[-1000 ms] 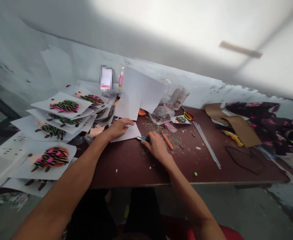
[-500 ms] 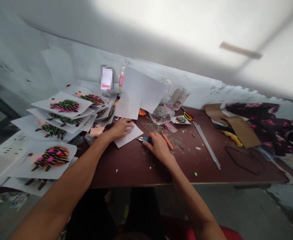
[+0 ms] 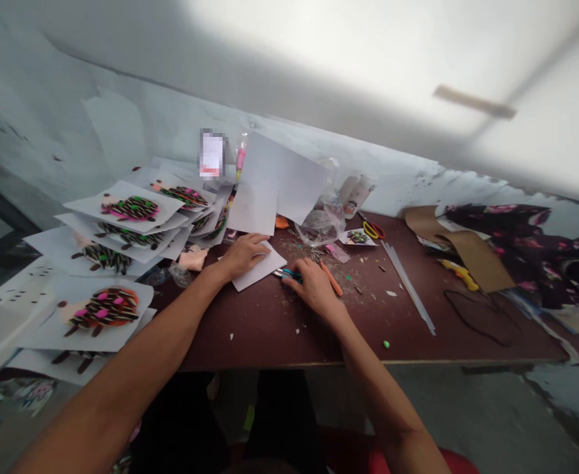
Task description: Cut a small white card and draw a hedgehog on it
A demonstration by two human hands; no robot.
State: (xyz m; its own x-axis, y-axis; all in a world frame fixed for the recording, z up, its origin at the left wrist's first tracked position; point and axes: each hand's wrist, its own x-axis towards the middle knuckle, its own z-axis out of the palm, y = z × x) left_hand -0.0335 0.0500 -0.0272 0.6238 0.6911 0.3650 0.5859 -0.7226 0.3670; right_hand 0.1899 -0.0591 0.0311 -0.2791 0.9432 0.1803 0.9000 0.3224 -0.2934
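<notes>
My left hand (image 3: 244,255) lies flat, fingers stretched out, on a small white sheet of paper (image 3: 255,275) at the middle of the table. Just right of the paper, my right hand (image 3: 313,283) has its fingers curled over a slim blue tool with pale tips (image 3: 286,274). Its tips point toward the paper's right edge; the rest is hidden under the fingers. Beside that hand lies an orange-handled tool (image 3: 332,279), partly covered by it.
Sheets with hedgehog pictures (image 3: 130,207) are piled at the left. Larger white sheets (image 3: 257,191) stand at the back by a clear plastic bag (image 3: 320,224). Scissors (image 3: 372,229), glue sticks (image 3: 408,286) and a yellow glue gun (image 3: 460,273) lie to the right. Scraps litter the brown table (image 3: 264,336).
The small white paper has shifted slightly to the right together with my left hand. My right hand stays nearly in place on the blue tool.
</notes>
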